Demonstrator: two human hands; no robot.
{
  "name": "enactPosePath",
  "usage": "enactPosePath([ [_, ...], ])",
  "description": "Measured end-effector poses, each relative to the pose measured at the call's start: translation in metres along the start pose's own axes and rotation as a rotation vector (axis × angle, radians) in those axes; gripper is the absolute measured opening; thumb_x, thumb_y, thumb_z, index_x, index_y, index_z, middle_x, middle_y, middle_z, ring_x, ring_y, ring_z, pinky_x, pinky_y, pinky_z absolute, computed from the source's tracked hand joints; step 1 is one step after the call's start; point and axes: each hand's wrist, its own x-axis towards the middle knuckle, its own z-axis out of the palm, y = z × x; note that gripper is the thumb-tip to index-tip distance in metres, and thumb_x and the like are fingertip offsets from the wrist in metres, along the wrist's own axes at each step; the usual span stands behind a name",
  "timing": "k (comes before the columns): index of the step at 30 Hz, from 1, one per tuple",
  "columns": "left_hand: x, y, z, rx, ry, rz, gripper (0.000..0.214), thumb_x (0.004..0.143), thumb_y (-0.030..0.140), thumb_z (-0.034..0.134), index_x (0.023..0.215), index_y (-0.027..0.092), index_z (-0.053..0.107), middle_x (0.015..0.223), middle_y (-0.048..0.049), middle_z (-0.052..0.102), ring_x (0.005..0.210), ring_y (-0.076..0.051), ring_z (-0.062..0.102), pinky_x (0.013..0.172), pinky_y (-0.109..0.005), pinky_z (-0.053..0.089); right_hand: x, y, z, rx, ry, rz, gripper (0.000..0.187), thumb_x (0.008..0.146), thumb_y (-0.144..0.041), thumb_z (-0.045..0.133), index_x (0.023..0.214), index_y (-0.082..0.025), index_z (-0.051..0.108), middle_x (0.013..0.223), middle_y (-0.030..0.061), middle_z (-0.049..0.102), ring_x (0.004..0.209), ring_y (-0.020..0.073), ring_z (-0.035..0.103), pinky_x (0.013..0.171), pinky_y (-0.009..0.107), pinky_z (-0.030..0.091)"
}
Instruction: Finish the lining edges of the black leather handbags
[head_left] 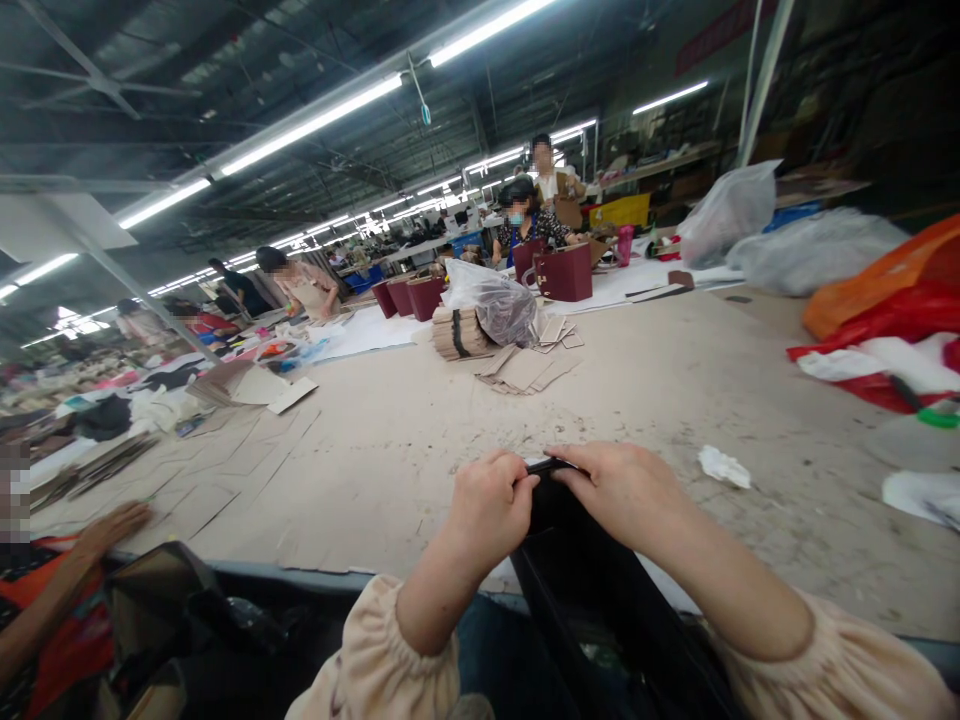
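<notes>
Both hands meet at the top edge of a black bag [577,570], which hangs down over the table's near edge toward my lap. My left hand [491,505] is closed, its thumb and fingers pinching the rim from the left. On the other side, my right hand [619,490] grips the same rim between thumb and fingers. The bag's opening faces up toward me, and its inside is dark. Its lower part is hidden by shadow and my right arm.
Stacked card pieces [461,335] and a plastic bag [495,300] lie mid-table. Dark red box-shaped bags [562,272] stand behind. Crumpled white paper [724,467] lies at right, near orange and red bags [892,280]. A co-worker's arm [97,545] rests at left.
</notes>
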Motion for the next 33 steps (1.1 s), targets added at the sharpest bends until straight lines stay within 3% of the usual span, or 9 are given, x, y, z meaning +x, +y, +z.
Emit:
enactPosePath([
  [13,0.0,0.002,0.001,0.055,-0.038,0.052,0.016,0.087,0.024,0.05,0.077,0.021,0.063,0.082,-0.0036,0.066,0.081,-0.016,0.062,0.078,-0.026,0.049,0.005,0.004,-0.007,-0.128,0.013,-0.117,0.023,0.088,-0.03,0.051,0.102,-0.03,0.068,0.097,-0.0014,0.071,0.084,0.0177,0.065,0.067,0.028,0.043],
  [20,0.002,0.0,0.004,0.082,-0.029,0.083,0.015,0.087,0.021,0.05,0.076,0.019,0.06,0.076,-0.0029,0.064,0.075,-0.016,0.061,0.068,-0.026,0.045,0.006,0.006,-0.006,-0.133,0.017,-0.144,0.023,0.089,-0.033,0.05,0.101,-0.031,0.069,0.095,-0.002,0.072,0.084,0.0184,0.065,0.065,0.029,0.043],
  [33,0.004,-0.003,0.012,0.07,0.075,0.022,0.013,0.082,0.021,0.054,0.069,0.019,0.055,0.073,-0.0007,0.066,0.072,-0.016,0.062,0.065,-0.026,0.041,0.011,0.003,-0.007,-0.073,-0.02,-0.069,0.021,0.086,-0.033,0.051,0.094,-0.033,0.07,0.092,-0.0038,0.073,0.084,0.0191,0.065,0.066,0.03,0.042],
])
